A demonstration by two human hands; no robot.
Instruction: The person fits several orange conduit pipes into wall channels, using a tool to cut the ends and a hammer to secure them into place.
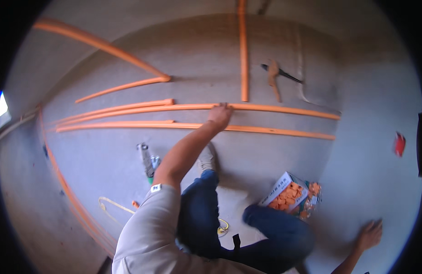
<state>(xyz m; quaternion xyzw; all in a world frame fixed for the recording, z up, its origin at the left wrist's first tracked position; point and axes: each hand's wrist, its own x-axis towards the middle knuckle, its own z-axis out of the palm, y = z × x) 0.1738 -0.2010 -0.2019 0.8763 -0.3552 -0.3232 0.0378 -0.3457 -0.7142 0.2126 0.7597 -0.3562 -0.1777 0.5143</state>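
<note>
Stretched out ahead, my left hand [221, 115] is closed over a long orange pipe [284, 109] lying on the grey floor. Its fingertips are partly hidden and a little blurred. A second orange pipe [247, 129] runs nearly parallel on the near side, under my wrist. At lower right, my right hand [370, 235] rests against the grey wall [357, 182] with its fingers apart and nothing in it. Beside my bent right knee stands a white box [284, 185] full of orange fittings [286, 197], with a clear bag of fittings [313, 198] next to it.
More orange pipes [128, 86] lie at far left, and one upright-running pipe [244, 55] lies beyond my hand. A dark tool with a tan piece [274, 73] lies far right. Left of my leg are a grey-and-green tool [146, 160] and a pale looped cord [115, 204].
</note>
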